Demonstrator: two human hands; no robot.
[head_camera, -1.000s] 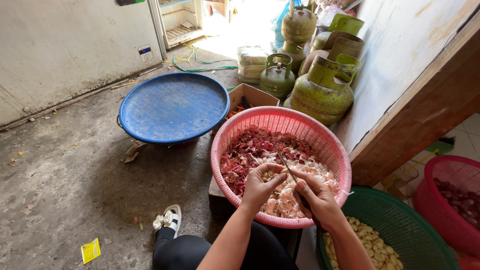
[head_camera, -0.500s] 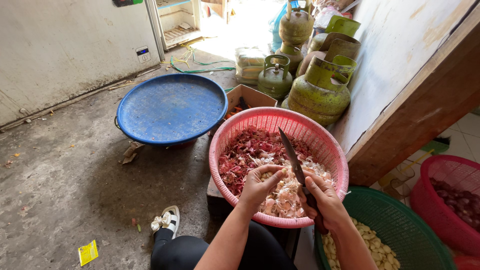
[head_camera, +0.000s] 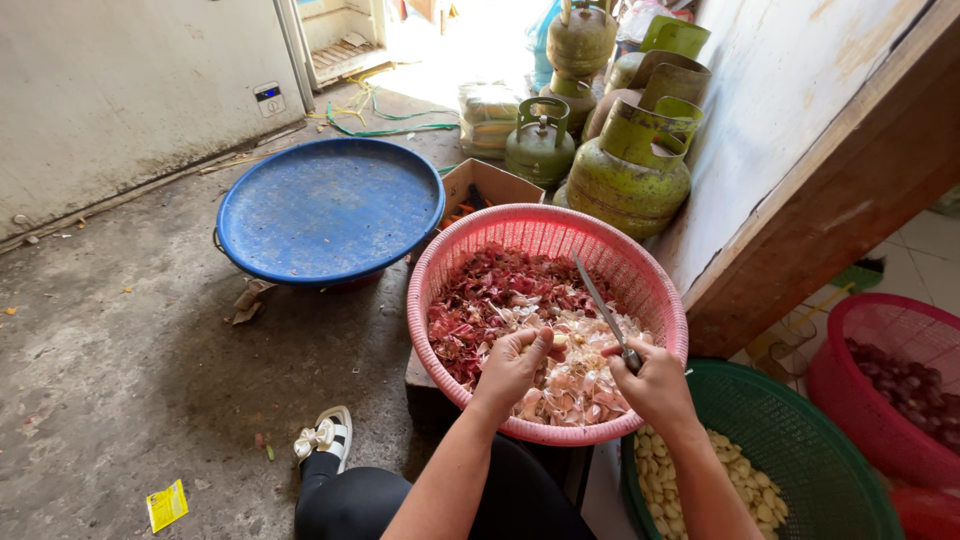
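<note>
A pink plastic basket (head_camera: 640, 270) in front of me is filled with red and pale onion and garlic skins (head_camera: 500, 295). Over its near side my left hand (head_camera: 512, 365) pinches a small pale garlic clove (head_camera: 556, 340) between thumb and fingers. My right hand (head_camera: 655, 385) grips the dark handle of a small knife (head_camera: 603, 310), its blade slanting up and away over the skins. The two hands are close together, a few centimetres apart.
A green basket (head_camera: 800, 440) with peeled garlic cloves sits at my lower right, a second pink basket (head_camera: 880, 400) of red shallots further right. A blue round lid (head_camera: 330, 210) lies to the left on the concrete floor. Green gas cylinders (head_camera: 630, 165) stand behind, by a wall.
My right hand turned the knife so the blade now points up and away. My left hand shifted slightly right with the clove. The view moved closer to the basket.
</note>
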